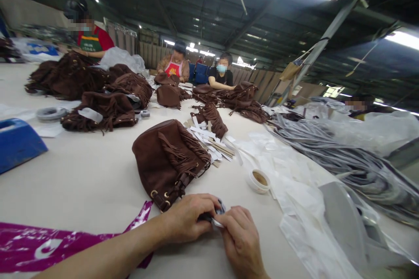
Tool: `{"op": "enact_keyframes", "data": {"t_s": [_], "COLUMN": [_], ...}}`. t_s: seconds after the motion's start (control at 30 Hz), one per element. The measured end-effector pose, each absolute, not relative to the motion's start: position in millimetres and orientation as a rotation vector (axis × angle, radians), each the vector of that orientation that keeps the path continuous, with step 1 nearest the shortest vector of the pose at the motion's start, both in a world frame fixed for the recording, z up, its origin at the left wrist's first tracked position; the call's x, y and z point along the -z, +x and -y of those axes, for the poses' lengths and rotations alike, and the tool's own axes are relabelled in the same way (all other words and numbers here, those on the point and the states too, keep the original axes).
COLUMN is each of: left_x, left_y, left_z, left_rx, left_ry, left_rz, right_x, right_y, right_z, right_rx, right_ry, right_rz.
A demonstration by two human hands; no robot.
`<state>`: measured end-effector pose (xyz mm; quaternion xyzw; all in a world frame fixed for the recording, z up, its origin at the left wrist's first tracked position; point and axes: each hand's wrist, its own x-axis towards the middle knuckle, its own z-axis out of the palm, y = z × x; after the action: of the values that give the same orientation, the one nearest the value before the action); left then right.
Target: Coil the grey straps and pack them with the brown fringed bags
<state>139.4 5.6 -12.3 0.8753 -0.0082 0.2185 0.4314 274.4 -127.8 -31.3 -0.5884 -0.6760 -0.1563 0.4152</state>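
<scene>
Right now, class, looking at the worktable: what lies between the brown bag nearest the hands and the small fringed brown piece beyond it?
In the head view, a loose pile of white and tan strips lies between the bag and the fringed piece.

Surface (94, 170): broad, pale, smooth. Carries near the middle one brown fringed bag (160, 148), lying just beside a scatter of white and tan strips (213, 143). Carries to the right a tape roll (260, 190), rumpled white sheeting (301, 200), a grey dispenser (343, 222), massed grey straps (340, 152). Carries to the left a blue plastic object (21, 146), a grey coil (50, 114), heaped brown bags (72, 77); at near left, purple printed film (65, 248).
</scene>
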Motion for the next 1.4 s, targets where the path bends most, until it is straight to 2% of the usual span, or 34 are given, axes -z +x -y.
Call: {"op": "enact_keyframes", "data": {"t_s": [0.17, 0.27, 0.53, 0.8, 1.03, 1.23, 1.4], "left_x": [12, 12, 10, 16, -7, -16, -10], "left_y": [142, 142, 146, 147, 132, 124, 126], "left_z": [-5, -5, 2, 4, 8, 6, -6], "left_rx": [-0.531, -0.539, -0.545, -0.598, -0.796, -1.024, -0.930], "left_ry": [2.136, 2.071, 2.097, 2.159, 2.295, 2.313, 2.378], "left_rz": [-0.007, -0.046, -0.118, -0.138, 0.008, -0.004, 0.134], "right_x": [37, 40, 37, 34, -5, -30, -23], "right_y": [278, 277, 280, 275, 275, 273, 275], "right_z": [129, 129, 131, 128, 124, 109, 95], "right_rx": [-0.046, -0.149, -0.062, 0.234, 0.367, 0.080, -0.315], "right_ry": [-1.597, -1.622, -1.590, -1.502, -1.446, -1.429, -1.495], "right_rz": [1.497, 1.382, 1.498, 1.647, 1.718, 1.540, 1.297]}}
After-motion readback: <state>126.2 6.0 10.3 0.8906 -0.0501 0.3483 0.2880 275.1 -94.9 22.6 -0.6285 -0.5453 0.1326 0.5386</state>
